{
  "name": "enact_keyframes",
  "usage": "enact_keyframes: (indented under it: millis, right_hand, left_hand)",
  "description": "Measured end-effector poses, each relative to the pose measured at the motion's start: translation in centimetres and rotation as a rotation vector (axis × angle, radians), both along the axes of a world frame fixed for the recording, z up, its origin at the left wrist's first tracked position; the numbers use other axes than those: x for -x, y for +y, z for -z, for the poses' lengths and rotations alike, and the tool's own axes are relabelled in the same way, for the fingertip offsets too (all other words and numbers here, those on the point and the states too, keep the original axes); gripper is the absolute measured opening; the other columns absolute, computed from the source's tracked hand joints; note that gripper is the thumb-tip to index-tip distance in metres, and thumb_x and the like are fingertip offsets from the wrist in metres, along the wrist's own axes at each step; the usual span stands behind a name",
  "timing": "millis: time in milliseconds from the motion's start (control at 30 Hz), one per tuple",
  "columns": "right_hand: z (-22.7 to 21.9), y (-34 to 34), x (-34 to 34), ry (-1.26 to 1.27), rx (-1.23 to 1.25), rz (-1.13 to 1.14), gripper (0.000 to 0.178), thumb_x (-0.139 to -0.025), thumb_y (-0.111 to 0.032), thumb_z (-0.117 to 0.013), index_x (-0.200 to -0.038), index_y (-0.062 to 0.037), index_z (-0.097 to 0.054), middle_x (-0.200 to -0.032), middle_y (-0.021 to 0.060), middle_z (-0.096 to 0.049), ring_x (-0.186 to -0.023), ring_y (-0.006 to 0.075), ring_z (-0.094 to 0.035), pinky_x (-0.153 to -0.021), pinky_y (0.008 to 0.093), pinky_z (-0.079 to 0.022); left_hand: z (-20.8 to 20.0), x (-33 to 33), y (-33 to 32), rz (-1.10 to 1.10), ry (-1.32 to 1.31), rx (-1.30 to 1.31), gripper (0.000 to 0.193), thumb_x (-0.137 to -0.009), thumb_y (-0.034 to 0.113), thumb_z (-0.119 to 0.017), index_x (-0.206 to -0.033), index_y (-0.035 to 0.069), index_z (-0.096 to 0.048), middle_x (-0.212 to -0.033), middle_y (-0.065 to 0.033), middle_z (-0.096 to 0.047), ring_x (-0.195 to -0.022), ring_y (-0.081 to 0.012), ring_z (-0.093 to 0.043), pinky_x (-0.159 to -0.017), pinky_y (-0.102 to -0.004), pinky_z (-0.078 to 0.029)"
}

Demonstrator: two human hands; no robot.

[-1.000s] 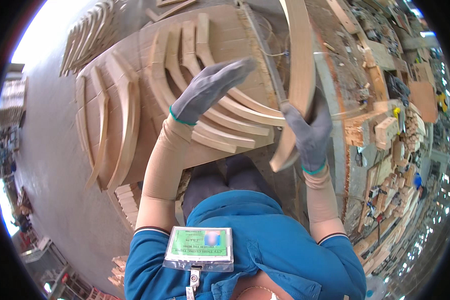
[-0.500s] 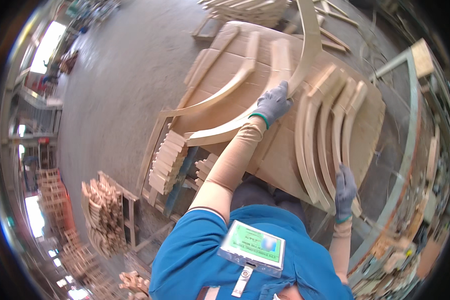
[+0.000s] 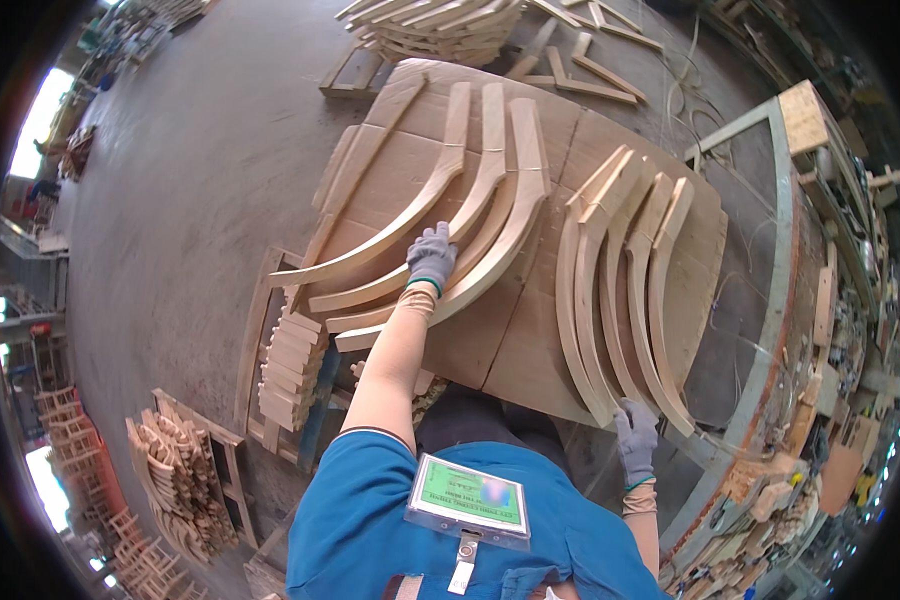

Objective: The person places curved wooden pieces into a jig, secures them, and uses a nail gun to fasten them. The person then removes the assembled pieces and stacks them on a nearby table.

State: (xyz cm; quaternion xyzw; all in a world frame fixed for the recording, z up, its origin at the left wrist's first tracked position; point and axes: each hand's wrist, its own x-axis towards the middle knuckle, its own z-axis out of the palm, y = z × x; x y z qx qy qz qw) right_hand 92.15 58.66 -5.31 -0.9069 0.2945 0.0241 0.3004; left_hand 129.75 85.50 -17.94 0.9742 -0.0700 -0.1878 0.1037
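Note:
Several curved wooden pieces, shaped like chair back legs, lie in two groups on a brown cardboard sheet point(image 3: 530, 330). Over the left group is my left hand point(image 3: 433, 257), in a grey glove with a green cuff, its fingers bent over a curved wooden leg point(image 3: 478, 195) near its middle. That leg lies flat among its neighbours. My right hand point(image 3: 636, 440), gloved alike, is at the near ends of the right group, beside a curved wooden leg point(image 3: 587, 345). Its fingers point forward, loosely apart, with the fingertips at or touching the wood ends.
A stack of short wooden parts point(image 3: 290, 370) stands by the sheet's left corner. Further left, a pallet holds bundled wood pieces point(image 3: 175, 480). More stacked wood point(image 3: 440, 25) lies beyond the sheet. A metal frame rail point(image 3: 785, 250) runs along the right, with wood scraps point(image 3: 740, 510) past it.
The leg my left hand held raised now lies in the left group; that hand has moved left and nearer. My right hand has moved from the rightmost legs toward the group's near ends.

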Motion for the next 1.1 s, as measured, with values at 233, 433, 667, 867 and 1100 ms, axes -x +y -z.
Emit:
enact_keyframes:
  millis: [233, 433, 667, 867, 1100]
  right_hand:
    - [-1.2, 2.4, 4.3, 0.04, -0.005, 0.09, 0.03, -0.087, -0.023, -0.06, -0.108, -0.0019, -0.061, -0.106, 0.0152, -0.064, -0.097, 0.0299, -0.061, -0.086, 0.037, -0.047]
    - [-0.7, 3.5, 11.2, 0.034, -0.014, 0.154, 0.031, -0.088, -0.025, -0.061, -0.11, -0.0027, -0.061, -0.107, 0.013, -0.064, -0.097, 0.0279, -0.062, -0.085, 0.036, -0.048]
    - [-0.7, 4.9, 20.0, 0.018, 0.027, 0.218, 0.032, -0.088, -0.028, -0.061, -0.109, -0.0042, -0.062, -0.107, 0.0139, -0.064, -0.096, 0.028, -0.062, -0.083, 0.0363, -0.049]
    - [0.4, 7.4, 32.5, -0.059, 0.059, 0.401, 0.031, -0.088, -0.029, -0.06, -0.108, -0.0044, -0.062, -0.102, 0.0144, -0.063, -0.088, 0.029, -0.062, -0.078, 0.038, -0.049]
    - [1.3, 12.7, 46.3, -0.105, 0.14, 0.65, 0.033, -0.089, -0.03, -0.057, -0.108, -0.0037, -0.061, -0.1, 0.0145, -0.063, -0.087, 0.0291, -0.061, -0.077, 0.0386, -0.047]
  left_hand:
    - [-0.5, 1.8, 0.1, -0.139, 0.023, -0.111, 0.054, -0.084, 0.042, -0.05, -0.128, 0.011, -0.047, -0.118, -0.0129, -0.053, -0.111, -0.0305, -0.052, -0.094, -0.0454, -0.04]
    - [-5.7, 9.0, -4.6, 0.168, -0.295, 0.106, 0.073, -0.085, 0.05, -0.05, -0.136, 0.0, -0.037, -0.142, -0.0221, -0.032, -0.135, -0.0404, -0.021, -0.111, -0.0547, -0.006]
    - [-7.0, 24.3, -9.6, 0.63, -0.307, 0.296, 0.066, -0.079, 0.042, -0.059, -0.131, 0.005, -0.043, -0.133, -0.0207, -0.04, -0.127, -0.0382, -0.032, -0.109, -0.0537, -0.016]
    - [-7.9, 36.2, -10.7, 0.77, -0.232, 0.372, 0.061, -0.074, 0.04, -0.065, -0.122, 0.006, -0.048, -0.125, -0.016, -0.045, -0.118, -0.0332, -0.04, -0.101, -0.0517, -0.026]
    - [-7.7, 46.7, -11.9, 1.036, -0.147, 0.274, 0.063, -0.075, 0.038, -0.064, -0.127, 0.007, -0.044, -0.127, -0.0154, -0.043, -0.121, -0.0346, -0.039, -0.102, -0.0535, -0.027]
